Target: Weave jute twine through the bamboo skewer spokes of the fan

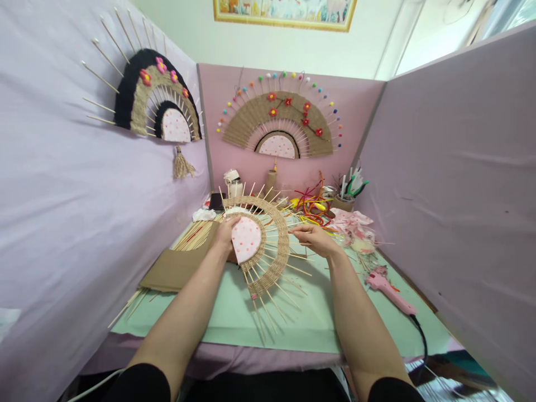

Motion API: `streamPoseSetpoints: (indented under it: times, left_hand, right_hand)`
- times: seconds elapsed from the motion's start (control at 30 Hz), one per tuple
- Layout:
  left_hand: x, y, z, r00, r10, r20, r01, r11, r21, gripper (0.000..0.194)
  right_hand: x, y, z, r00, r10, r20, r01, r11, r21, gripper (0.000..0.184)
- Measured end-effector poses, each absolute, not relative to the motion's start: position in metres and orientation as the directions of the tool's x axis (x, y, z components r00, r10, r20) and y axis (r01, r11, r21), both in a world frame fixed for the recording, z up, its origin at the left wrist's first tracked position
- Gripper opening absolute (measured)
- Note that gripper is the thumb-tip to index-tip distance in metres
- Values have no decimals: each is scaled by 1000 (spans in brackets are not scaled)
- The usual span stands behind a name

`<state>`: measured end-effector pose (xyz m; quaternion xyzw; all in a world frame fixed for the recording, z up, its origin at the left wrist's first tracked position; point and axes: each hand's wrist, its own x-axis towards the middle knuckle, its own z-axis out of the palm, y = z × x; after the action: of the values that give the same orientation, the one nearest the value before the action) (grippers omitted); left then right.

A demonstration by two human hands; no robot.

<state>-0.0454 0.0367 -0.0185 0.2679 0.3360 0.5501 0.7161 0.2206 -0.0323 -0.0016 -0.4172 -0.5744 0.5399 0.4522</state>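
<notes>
A half-round woven fan (283, 240) of tan cord on thin wooden sticks is held up over the table, tilted on its side. Its centre is a half-disc of white cloth with pink dots (247, 239). My left hand (225, 233) grips the fan by the straight edge of that centre, fingers partly hidden behind it. On the other side, my right hand (315, 239) pinches with thumb and forefinger at one of the sticks, just outside the woven outer band. Bare stick ends fan out past the band.
Brown cardboard (167, 271) and a bundle of sticks (193, 234) lie at left. A pink glue gun (391, 293) with a black cord rests at right. Colourful pipe cleaners (314, 204), a pot of tools (343, 202) and dotted cloth (352, 220) sit behind. Two finished fans (238, 131) (140, 111) hang on the partitions.
</notes>
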Motion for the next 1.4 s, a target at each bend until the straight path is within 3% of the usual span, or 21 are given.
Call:
streamPoseSetpoints:
  times: [0.13, 0.33, 0.7, 0.9, 1.2, 1.3, 1.4]
  left_hand:
    - [-47, 30, -15, 194, 958, -209, -594, 285, 753, 10]
    - [-59, 13, -13, 626, 727, -282, -388, 604, 696, 22]
    - [-56, 7, -1, 405, 893, -197, -432, 377, 819, 23]
    - [-61, 11, -4, 383, 908, -168, -423, 334, 842, 24]
    - [-62, 20, -7, 313, 945, -93, -404, 221, 888, 20]
    - [-62, 20, -6, 277, 955, -108, -392, 215, 894, 19]
    - [-62, 19, -4, 255, 963, -82, -439, 191, 878, 17]
  right_hand:
    - [223, -32, -2, -214, 974, 79, -32, 74, -997, 27]
    - [238, -32, -3, -227, 966, 123, -114, 99, -988, 25]
    - [240, -30, -5, -239, 959, 152, -107, 129, -986, 32]
    - [243, -24, -8, -49, 974, 222, -32, 221, -975, 34]
    - [241, -21, -4, 239, 838, 491, 336, 403, -851, 37]
    - [242, -21, -4, 285, 795, 535, 347, 434, -831, 36]
    - [244, -20, -6, 314, 801, 510, 247, 450, -858, 35]
